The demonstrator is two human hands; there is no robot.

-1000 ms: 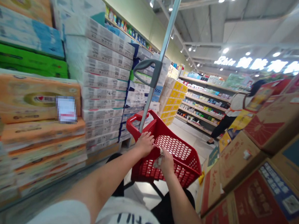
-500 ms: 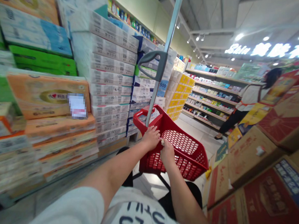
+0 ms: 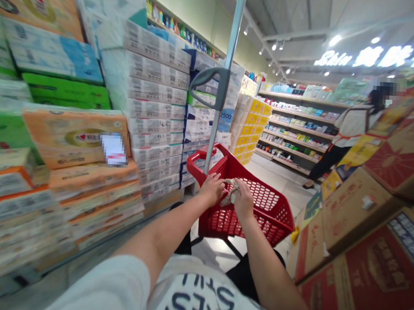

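A crumpled, pale beige cloth (image 3: pixel 229 197) is stretched between my two hands above a red shopping basket (image 3: pixel 269 219). My left hand (image 3: pixel 212 190) is closed on the cloth's left end, close to the basket's raised red rim. Fingers bent, my right hand (image 3: pixel 243 201) grips the other end over the basket's near side. The basket has perforated walls, and I see nothing lying in the part of it that shows. A metal pole (image 3: pixel 231 39) with a grey loop handle (image 3: pixel 208 87) rises at the basket's left end.
On the left stand stacks of orange tissue packs (image 3: pixel 78 135) and white wrapped packs (image 3: pixel 158 93). Cardboard cartons (image 3: pixel 358 206) crowd the right side. Farther back, a person (image 3: pixel 352 126) stands by product shelves (image 3: pixel 296 132).
My hands have moved apart, and the cloth between them now shows much more. My right hand has shifted right and slightly up. The view has turned a little.
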